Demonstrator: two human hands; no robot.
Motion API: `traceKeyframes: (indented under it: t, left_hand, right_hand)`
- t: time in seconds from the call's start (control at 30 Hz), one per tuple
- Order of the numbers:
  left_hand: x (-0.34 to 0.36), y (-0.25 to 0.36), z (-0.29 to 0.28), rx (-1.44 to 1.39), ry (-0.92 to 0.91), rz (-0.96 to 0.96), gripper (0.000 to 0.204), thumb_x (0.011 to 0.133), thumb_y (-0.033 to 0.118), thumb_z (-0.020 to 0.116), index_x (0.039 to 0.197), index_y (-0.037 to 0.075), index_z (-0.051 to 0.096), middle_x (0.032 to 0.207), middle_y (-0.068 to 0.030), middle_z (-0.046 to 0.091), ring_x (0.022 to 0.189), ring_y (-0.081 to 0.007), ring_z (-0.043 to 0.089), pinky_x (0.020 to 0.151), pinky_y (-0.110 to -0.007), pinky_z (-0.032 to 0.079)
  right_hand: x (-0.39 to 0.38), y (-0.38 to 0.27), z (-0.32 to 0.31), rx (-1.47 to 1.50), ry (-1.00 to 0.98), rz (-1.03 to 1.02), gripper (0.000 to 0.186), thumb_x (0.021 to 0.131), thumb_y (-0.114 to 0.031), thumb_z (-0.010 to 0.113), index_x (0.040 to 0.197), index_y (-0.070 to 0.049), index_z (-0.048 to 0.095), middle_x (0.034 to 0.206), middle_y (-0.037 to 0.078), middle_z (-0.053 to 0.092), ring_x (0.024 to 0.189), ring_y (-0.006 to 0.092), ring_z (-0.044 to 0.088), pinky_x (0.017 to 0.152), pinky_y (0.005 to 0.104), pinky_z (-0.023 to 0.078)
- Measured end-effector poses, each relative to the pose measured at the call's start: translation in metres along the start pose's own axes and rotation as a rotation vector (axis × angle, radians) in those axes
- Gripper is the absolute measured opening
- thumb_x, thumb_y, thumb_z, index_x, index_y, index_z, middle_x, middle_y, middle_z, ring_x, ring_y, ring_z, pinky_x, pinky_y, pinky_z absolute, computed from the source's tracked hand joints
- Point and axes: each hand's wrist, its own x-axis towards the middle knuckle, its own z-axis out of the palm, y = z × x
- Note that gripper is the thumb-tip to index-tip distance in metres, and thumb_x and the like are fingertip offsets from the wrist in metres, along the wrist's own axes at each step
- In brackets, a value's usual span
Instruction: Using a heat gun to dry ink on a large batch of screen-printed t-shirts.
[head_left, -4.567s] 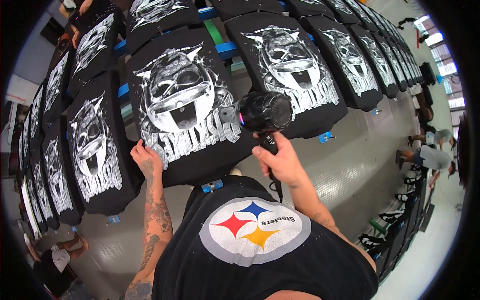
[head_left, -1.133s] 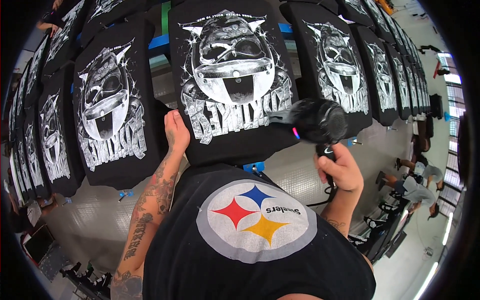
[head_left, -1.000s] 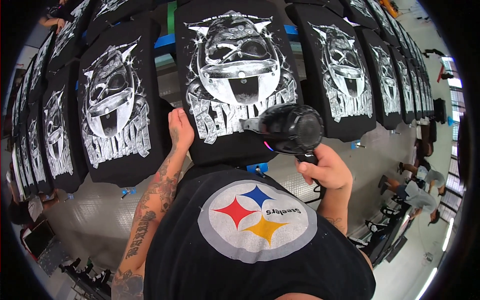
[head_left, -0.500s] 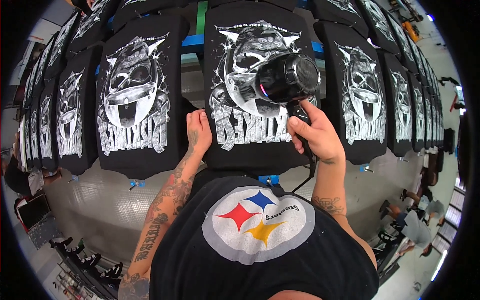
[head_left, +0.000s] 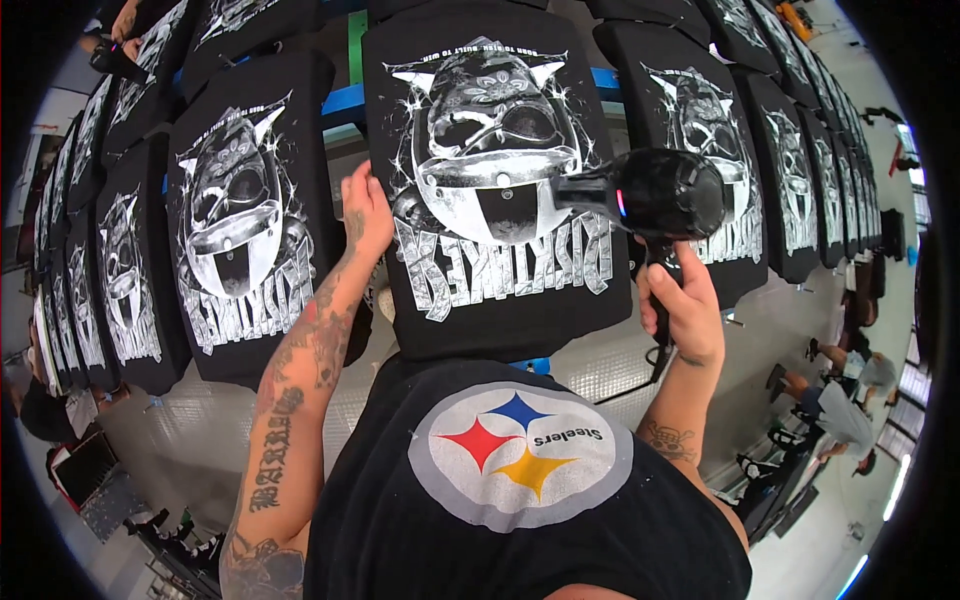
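Observation:
A black hair dryer (head_left: 672, 195) is in my right hand (head_left: 690, 305), its fingers wrapped round the handle. The nozzle points left over the lower right of the print on the black T-shirt (head_left: 480, 335) in front of me. That T-shirt lies stretched flat on a board, with a white and grey graphic of a horned, masked head above large block lettering. My left hand (head_left: 366, 212) sits against the T-shirt's left edge, fingers curled together. Whether they pinch the fabric there is hidden.
Matching printed T-shirts on boards stand close on the left (head_left: 240, 240) and right (head_left: 700, 150), in rows curving away. Blue bars (head_left: 345, 100) show between boards. At the upper left a co-worker's hand holds another dark dryer (head_left: 115, 60). People (head_left: 840, 430) are at the right.
The hair dryer has moved right and down, off the print's middle. My left hand is further left and higher in view. The T-shirts have shifted in view, and a co-worker's dryer has appeared.

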Motion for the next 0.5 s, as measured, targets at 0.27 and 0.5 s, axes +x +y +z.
traceKeyframes:
  t: [0.27, 0.5]
  left_hand:
    - [0.069, 0.008, 0.033, 0.073, 0.078, -0.118, 0.034, 0.106, 0.021, 0.044, 0.128, 0.000, 0.058, 0.119, -0.0264, 0.060, 0.110, -0.0458, 0.060, 0.097, -0.052, 0.048]
    - [0.067, 0.013, 0.033, 0.024, 0.127, -0.076, 0.032, 0.106, 0.019, 0.045, 0.129, 0.001, 0.057, 0.117, -0.0253, 0.061, 0.109, -0.0451, 0.060, 0.094, -0.052, 0.049]
  right_hand:
    - [0.081, -0.019, 0.041, 0.000, -0.068, -0.090, 0.039, 0.101, -0.020, 0.067, 0.130, 0.001, 0.051, 0.073, 0.002, 0.056, 0.050, 0.0094, 0.052, 0.044, 0.0252, 0.043]
    - [0.160, -0.041, 0.074, 0.052, -0.153, -0.145, 0.033, 0.102, -0.023, 0.067, 0.123, 0.000, 0.056, 0.073, 0.001, 0.057, 0.050, 0.0099, 0.051, 0.045, 0.0266, 0.042]
